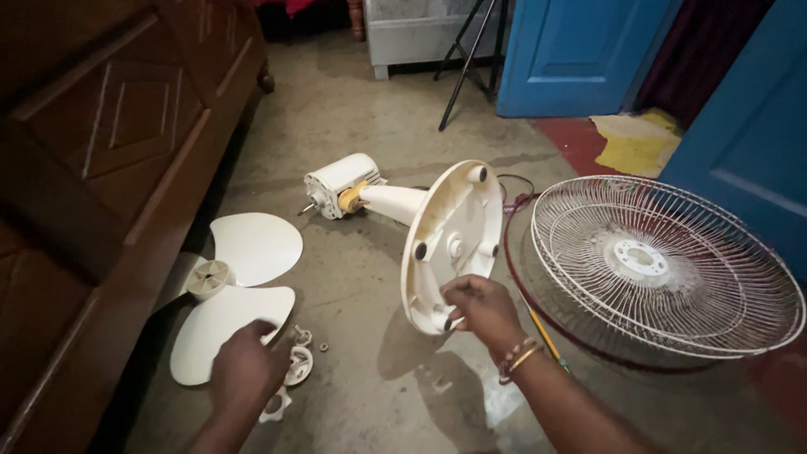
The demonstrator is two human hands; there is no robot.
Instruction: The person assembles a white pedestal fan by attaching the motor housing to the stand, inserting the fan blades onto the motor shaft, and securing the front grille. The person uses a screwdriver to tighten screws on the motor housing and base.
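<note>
While the round white fan base (454, 244) stands tipped on its edge at the centre of the frame, its underside faces the camera and its lower rim meets the right hand (481, 309), whose fingers are pinched together on that rim just below the middle of the picture. From the base a short white neck runs up and left to the motor housing (339, 183), which lies on the concrete floor (361, 109) with its shaft pointing left.

Lower left of the base, the left hand (245, 370) hovers palm down, fingers curled loosely; whether it grips anything I cannot tell. It sits just over the lower lobe of the white fan blade (231, 290), which lies flat on the floor beside a dark wooden cabinet (92, 168) filling the left side of the frame. Small white plastic parts (298, 363) lie just right of that hand, near the blade's edge.

Right of the base, well apart from the left hand, two wire fan guards (664, 265) lie stacked on the floor. Blue doors (580, 50) stand in the upper right of the frame.
</note>
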